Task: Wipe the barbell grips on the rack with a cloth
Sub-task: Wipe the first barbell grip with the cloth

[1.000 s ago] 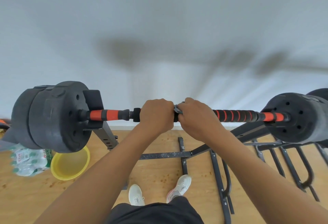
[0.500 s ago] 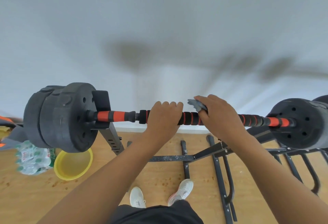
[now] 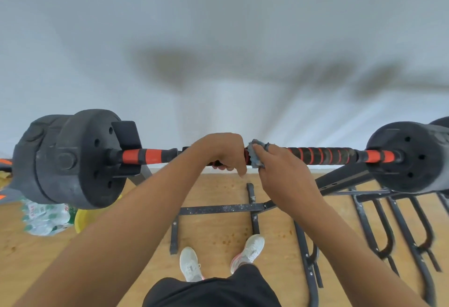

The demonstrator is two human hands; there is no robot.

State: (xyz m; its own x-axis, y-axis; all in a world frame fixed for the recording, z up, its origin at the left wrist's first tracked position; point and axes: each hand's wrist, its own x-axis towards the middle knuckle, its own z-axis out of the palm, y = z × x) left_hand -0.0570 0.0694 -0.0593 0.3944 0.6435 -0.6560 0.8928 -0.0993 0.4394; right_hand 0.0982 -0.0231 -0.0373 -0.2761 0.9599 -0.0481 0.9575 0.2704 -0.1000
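Barbell (image 3: 155,156) sits horizontal on the rack (image 3: 340,180), black plates at both ends, red/black striped grip (image 3: 323,155) exposed on the right side. Left hand (image 3: 220,151) is wrapped over the bar near centre, fingers curled round it from above, index finger hanging loose and pointing down. Right hand (image 3: 279,170) sits just beside it, touching or nearly so, w/ grey cloth (image 3: 255,155) bunched against the bar. Cloth is pinched between thumb and fingers, wrapped round the grip right at the left hand's edge; part of it pokes out above the fingers. Right-hand fingers are bent over the cloth, not splayed; can't tell how far they go round the bar underneath. Both forearms reach up from the bottom of the view. Below: wood floor (image 3: 218,231), rack base bars, white shoes (image 3: 192,265), yellow bowl (image 3: 82,219) and pack of water bottles (image 3: 43,216) under the left plate (image 3: 80,158).
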